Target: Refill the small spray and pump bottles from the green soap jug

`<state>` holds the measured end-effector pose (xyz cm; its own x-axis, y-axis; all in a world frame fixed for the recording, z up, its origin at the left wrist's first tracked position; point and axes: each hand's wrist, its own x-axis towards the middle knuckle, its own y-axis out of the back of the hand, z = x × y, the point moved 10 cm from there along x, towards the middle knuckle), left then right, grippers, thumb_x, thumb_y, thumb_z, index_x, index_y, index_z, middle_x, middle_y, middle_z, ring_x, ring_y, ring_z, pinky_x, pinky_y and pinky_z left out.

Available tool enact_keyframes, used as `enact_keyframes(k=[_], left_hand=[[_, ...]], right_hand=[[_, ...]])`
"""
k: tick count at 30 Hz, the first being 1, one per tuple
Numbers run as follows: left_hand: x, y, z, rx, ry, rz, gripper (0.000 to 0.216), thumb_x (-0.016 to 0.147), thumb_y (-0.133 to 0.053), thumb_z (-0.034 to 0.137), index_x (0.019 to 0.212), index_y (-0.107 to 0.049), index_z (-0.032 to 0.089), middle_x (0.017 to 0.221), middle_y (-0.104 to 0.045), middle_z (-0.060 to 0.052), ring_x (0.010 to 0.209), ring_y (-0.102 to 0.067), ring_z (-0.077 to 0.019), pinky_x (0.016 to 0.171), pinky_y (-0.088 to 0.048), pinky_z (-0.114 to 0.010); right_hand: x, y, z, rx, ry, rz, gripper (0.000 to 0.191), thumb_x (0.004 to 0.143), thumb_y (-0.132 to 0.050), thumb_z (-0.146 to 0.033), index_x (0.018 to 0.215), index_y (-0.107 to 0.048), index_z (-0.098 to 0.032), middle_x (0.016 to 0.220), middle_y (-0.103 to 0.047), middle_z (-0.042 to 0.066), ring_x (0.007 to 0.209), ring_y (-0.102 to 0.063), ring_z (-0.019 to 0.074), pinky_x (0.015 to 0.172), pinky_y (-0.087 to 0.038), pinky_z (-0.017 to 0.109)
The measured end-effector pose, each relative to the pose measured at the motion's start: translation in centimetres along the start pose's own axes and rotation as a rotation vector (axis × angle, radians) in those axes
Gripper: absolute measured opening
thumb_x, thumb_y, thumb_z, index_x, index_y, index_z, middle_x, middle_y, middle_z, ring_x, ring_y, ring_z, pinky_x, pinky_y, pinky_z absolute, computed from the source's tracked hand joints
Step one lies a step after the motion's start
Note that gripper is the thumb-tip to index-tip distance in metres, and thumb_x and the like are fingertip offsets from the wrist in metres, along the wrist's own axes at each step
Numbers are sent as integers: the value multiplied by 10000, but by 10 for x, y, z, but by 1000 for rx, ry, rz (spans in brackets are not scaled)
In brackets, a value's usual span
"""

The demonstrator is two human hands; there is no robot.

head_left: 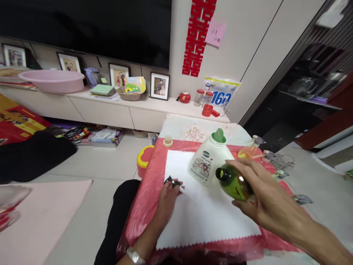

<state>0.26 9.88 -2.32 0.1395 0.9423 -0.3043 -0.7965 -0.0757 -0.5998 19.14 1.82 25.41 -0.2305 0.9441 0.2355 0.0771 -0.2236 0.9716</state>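
In my right hand [264, 195] is a translucent green bottle [235, 186], tilted so its dark open neck points left, toward the detergent jug. My left hand [168, 198] is closed on a black pump top [172, 181] with a whitish stem, just above the white cloth. Between and beyond my hands stands a pale green detergent jug [202, 162], upright, its green spout uncovered. A pale cap [167, 141] sits at the table's far left corner. Under the jug lies a white scallop-edged cloth [198, 221] on a red plastic cover [143, 206].
Clear pump bottles [249, 147] and glassware [281, 162] stand along the table's right side. A yellow and pink stool [145, 158] is at the left edge. Behind, a low cabinet [146, 117] carries a pink basin [53, 81], picture frames and red-lidded jars [199, 97].
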Motion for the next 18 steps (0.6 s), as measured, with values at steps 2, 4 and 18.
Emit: enact_keyframes(k=[2, 4, 18], left_hand=[[-3, -4, 9, -34, -6, 20, 471, 602, -913, 399, 915, -650, 166, 915, -733, -23, 778, -700, -134, 727, -548, -249], [-7, -11, 21, -70, -23, 11, 464, 611, -912, 381, 928, -656, 159, 926, -736, -32, 788, -699, -132, 785, -559, -276], [-25, -20, 75, -74, -170, 15, 366, 699, -882, 314, 963, -661, 191, 959, -764, -29, 836, -715, -122, 836, -571, -264]], right_hand=[[-20, -38, 4, 55, -83, -61, 742, 785, -641, -292, 1463, -344, -347, 1398, -462, 87, 1202, -521, 286, 919, -530, 448], [-37, -72, 9, 63, -140, -93, 785, 761, -649, -247, 1470, -324, -341, 1400, -454, 97, 1241, -494, 306, 967, -503, 487], [-51, -145, -23, 79, -214, -125, 825, 691, -624, -172, 1462, -350, -278, 1346, -475, 139, 1229, -469, 327, 949, -453, 498]])
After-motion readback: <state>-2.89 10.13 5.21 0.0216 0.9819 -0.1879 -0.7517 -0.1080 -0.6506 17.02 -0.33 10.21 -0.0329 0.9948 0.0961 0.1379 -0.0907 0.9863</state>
